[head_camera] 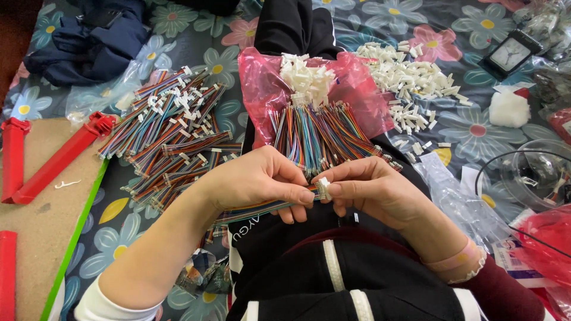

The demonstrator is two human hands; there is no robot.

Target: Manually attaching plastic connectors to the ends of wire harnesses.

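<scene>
My left hand pinches a flat multicoloured ribbon cable near its end; the cable trails back to the left under my wrist. My right hand grips a small white plastic connector at the cable's tip, thumb and forefinger closed on it. Both hands meet over my lap, on black trousers. Just beyond them lies a bundle of coloured wire cables with white connectors on a pink plastic bag.
A pile of finished coloured cables lies to the left on the floral cloth. Loose white connectors are heaped at the upper right. Red plastic bars rest on a brown board at the left. A small clock and clear bags sit at the right.
</scene>
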